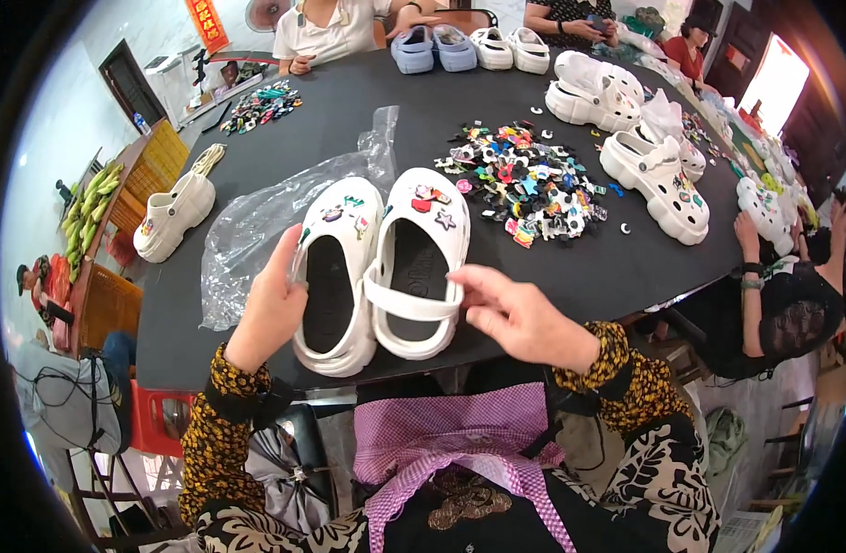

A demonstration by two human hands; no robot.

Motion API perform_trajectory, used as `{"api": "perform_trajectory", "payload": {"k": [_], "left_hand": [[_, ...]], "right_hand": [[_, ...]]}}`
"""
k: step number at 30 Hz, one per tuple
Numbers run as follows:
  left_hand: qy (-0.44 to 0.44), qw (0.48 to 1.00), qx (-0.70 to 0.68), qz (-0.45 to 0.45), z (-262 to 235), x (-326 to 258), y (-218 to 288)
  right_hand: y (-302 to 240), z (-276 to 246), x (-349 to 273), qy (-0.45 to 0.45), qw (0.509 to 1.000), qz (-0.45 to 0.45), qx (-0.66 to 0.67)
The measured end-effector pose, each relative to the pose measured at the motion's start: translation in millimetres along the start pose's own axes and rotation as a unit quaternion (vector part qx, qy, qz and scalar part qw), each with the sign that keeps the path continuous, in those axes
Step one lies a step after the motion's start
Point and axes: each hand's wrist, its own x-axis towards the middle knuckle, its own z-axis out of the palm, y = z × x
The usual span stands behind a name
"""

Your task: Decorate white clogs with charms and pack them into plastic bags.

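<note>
Right grip (515,313) pinches the heel strap of a charm-studded white clog (421,263); left grip (274,309) clasps its twin (335,276).

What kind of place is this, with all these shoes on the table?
Probably a small workshop for decorating footwear: several people sit round a black table with white clogs, a pile of colourful shoe charms, and a clear plastic bag.

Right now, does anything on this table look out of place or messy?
Mostly tidy. A crumpled clear plastic bag lies loose beside the pair of white foam clogs both hands hold, and one lone white clog sits apart at the black table's left edge.
</note>
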Motion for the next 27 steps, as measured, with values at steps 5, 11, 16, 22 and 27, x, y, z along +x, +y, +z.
{"api": "perform_trajectory", "payload": {"k": [5,11,16,22,27], "left_hand": [[-0.073,0.994,-0.015,0.074,-4.9,27.7,-4.6],[-0.142,0.982,0.081,0.098,-6.3,48.0,5.4],[-0.12,0.975,0.144,0.118,-13.9,36.3,25.3],[-0.03,0.985,0.15,0.079,8.3,7.8,70.3],[-0.046,0.992,0.113,0.011,32.5,10.2,66.2]], "right_hand": [[-17.0,7.6,-21.8,-0.065,0.992,-0.084,-0.072],[-33.2,27.7,-31.7,-0.07,0.982,-0.128,-0.116],[-29.5,10.4,-25.5,-0.081,0.961,-0.158,-0.214],[-40.8,-29.2,-14.4,0.001,0.951,-0.173,-0.257],[-37.5,-56.4,5.9,0.091,0.957,-0.132,-0.243]]}}
